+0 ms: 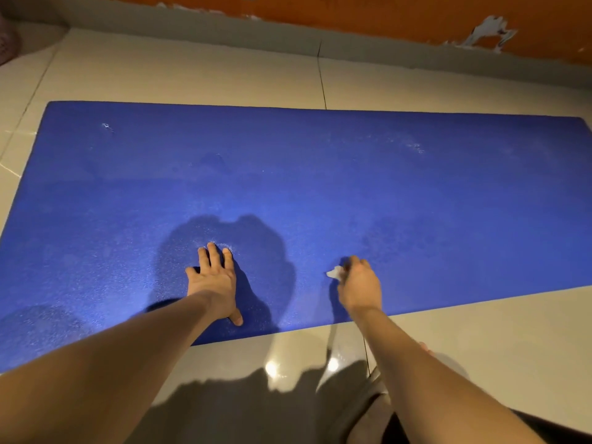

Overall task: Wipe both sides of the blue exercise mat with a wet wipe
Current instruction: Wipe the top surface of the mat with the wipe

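The blue exercise mat (320,187) lies flat on the tiled floor and spans nearly the whole width of the view. My left hand (213,278) presses flat on the mat near its front edge, fingers straight and spread. My right hand (360,285) is on the mat to the right of it and grips a small crumpled white wet wipe (334,272), which sticks out to the left of the fingers against the mat surface. A few small pale specks mark the mat toward the far left and far right.
Glossy beige floor tiles (192,75) surround the mat. An orange wall with peeling paint (416,17) and a grey skirting run along the far side. My knee and dark shorts (378,408) are at the bottom. A dark object (6,43) sits at far left.
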